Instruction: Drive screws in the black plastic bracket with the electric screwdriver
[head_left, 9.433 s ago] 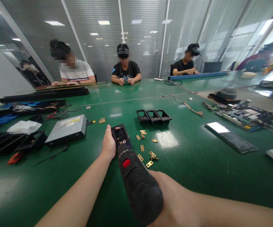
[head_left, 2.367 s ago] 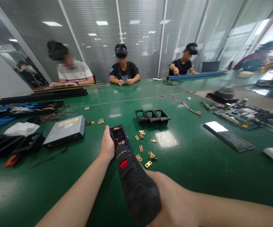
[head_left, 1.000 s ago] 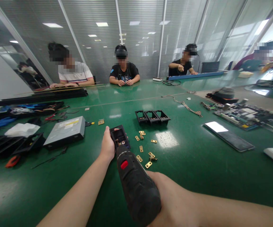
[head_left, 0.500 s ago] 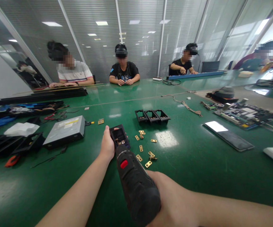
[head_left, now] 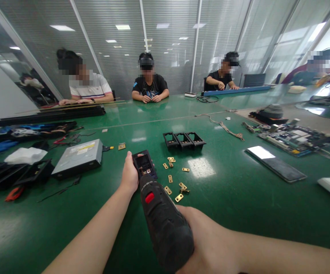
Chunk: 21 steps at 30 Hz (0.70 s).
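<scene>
A black rectangular plastic housing [head_left: 143, 158] is grasped in the left hand [head_left: 130, 177], open side facing the person, seemingly to admit the black power drill with a red switch [head_left: 163, 224] gripped by the right hand [head_left: 200, 232]. Loose two-holed brass plates [head_left: 170, 179] lie near, probably for easy reach, on the glossy green tabletop [head_left: 233, 209].

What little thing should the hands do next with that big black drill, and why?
Maybe the right hand should tilt the drill back slightly for a peek. Its nose covers the near end of the black frame in the left hand, so the tip can't be seen, and shiny metal pieces sit inside the frame, close to that nose.
</scene>
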### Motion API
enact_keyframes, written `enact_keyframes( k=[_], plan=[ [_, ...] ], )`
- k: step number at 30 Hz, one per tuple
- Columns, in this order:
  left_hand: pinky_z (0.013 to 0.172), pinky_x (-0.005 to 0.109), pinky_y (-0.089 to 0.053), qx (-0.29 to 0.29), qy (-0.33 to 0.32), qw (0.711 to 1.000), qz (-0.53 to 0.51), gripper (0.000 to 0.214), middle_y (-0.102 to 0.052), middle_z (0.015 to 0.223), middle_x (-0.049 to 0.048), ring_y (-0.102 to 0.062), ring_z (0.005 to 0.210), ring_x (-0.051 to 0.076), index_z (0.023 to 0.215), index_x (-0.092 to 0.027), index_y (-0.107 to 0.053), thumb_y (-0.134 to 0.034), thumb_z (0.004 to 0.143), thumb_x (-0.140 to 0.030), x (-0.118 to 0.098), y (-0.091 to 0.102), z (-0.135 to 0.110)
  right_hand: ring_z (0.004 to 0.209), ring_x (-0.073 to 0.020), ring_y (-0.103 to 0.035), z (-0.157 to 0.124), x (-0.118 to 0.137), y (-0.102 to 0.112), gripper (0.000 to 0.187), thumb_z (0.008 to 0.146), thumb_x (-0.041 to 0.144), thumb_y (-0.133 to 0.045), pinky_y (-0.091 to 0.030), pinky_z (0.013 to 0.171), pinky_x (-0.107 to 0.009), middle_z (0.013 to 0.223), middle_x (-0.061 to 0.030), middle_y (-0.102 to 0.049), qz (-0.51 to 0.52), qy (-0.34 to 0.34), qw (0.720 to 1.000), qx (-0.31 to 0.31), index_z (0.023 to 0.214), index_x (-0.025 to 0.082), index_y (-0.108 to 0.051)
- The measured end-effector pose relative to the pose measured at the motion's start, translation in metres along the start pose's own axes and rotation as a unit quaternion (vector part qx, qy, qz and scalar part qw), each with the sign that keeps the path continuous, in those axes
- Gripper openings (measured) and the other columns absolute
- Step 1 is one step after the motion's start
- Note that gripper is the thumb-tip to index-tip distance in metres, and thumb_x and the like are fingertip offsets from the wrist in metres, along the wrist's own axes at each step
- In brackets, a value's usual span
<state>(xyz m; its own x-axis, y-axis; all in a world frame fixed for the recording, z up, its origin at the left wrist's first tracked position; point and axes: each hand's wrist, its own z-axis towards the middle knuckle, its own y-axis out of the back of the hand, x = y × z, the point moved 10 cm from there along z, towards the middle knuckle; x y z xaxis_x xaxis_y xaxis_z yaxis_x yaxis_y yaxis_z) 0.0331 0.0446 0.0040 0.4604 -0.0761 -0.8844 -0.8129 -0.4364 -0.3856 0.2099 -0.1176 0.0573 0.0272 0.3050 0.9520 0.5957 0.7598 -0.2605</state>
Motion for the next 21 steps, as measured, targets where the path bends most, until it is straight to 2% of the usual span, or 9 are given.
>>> enact_keyframes(
  k=[4,8,12,18,21],
  plan=[
    [0.07,0.044,-0.069,0.004,0.0,1.0,0.005,0.058,-0.08,0.076,0.0117,-0.085,0.08,0.035,0.121,-0.016,-0.077,-0.039,0.113,-0.059,-0.0009,-0.0015,-0.0006,0.062,-0.0105,-0.042,-0.0014,0.0026,0.0013,0.062,0.047,0.011,-0.1,-0.058,0.082,-0.037,0.071,0.0114,-0.059,-0.007,0.0,1.0,-0.003,0.097,0.02,-0.064],
    [0.069,0.043,-0.069,0.003,0.003,1.0,0.007,0.056,-0.079,0.073,0.0109,-0.084,0.075,0.033,0.117,-0.016,-0.076,-0.038,0.113,-0.058,-0.0016,-0.002,-0.0013,0.064,-0.0119,-0.046,-0.0018,0.0035,0.0034,0.061,0.048,0.01,-0.098,-0.057,0.081,-0.037,0.074,0.0096,-0.062,-0.017,-0.001,1.0,-0.008,0.099,0.019,-0.065],
    [0.071,0.044,-0.069,0.004,0.004,1.0,0.005,0.056,-0.079,0.074,0.0101,-0.085,0.077,0.033,0.116,-0.017,-0.076,-0.04,0.113,-0.059,-0.0013,-0.0019,-0.0016,0.061,-0.01,-0.043,-0.0024,0.0046,0.0022,0.058,0.048,0.006,-0.095,-0.056,0.082,-0.035,0.072,0.0114,-0.059,-0.004,0.014,1.0,-0.001,0.095,0.02,-0.063],
    [0.059,0.038,-0.065,0.01,-0.001,1.0,0.005,0.053,-0.078,0.07,0.0094,-0.08,0.061,0.029,0.103,-0.019,-0.073,-0.038,0.113,-0.058,-0.0018,-0.0032,-0.0015,0.061,-0.0106,-0.044,-0.006,0.0,0.0024,0.054,0.059,0.012,-0.094,-0.043,0.064,-0.027,0.075,0.0093,-0.06,-0.031,0.002,1.0,-0.001,0.104,0.02,-0.063],
    [0.057,0.037,-0.064,0.014,-0.01,1.0,0.008,0.051,-0.078,0.07,0.0096,-0.078,0.058,0.028,0.1,-0.02,-0.071,-0.037,0.114,-0.056,-0.0035,-0.0042,-0.0012,0.063,-0.0105,-0.045,-0.0044,-0.0003,0.0036,0.06,0.054,0.016,-0.098,-0.042,0.063,-0.027,0.075,0.0093,-0.06,-0.034,-0.005,0.999,-0.005,0.104,0.02,-0.064]
  ],
)
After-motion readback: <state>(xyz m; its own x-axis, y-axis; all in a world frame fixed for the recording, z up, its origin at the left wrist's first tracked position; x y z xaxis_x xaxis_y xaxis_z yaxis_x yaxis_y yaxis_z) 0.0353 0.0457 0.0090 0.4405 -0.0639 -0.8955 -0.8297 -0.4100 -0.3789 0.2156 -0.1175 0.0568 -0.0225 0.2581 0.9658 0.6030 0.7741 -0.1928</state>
